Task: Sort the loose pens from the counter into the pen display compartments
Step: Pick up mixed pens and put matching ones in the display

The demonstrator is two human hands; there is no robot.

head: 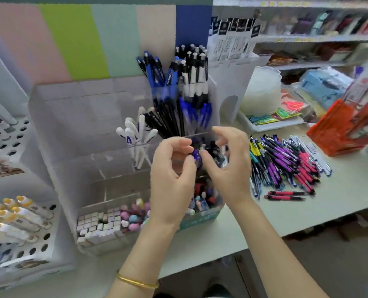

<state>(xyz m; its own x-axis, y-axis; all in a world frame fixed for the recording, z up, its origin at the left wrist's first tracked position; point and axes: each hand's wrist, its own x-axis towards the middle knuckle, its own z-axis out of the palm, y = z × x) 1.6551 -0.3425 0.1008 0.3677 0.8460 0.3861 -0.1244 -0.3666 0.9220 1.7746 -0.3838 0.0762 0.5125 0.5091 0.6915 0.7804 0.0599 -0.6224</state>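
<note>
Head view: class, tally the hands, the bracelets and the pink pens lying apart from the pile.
Hands: 2, left hand and right hand
Bracelet: 1
Pink pens: 2
Total: 5

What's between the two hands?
A purple pen, pinched by the left hand, with the thumb of the right hand against it; the head view shows it.

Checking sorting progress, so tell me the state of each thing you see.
Left hand, pinching purple pen.
Right hand, thumb touching pen, grip unclear.
Pen, held over display.
Pile, loose on counter, unsorted.
Display, right compartments hold pens.
</note>
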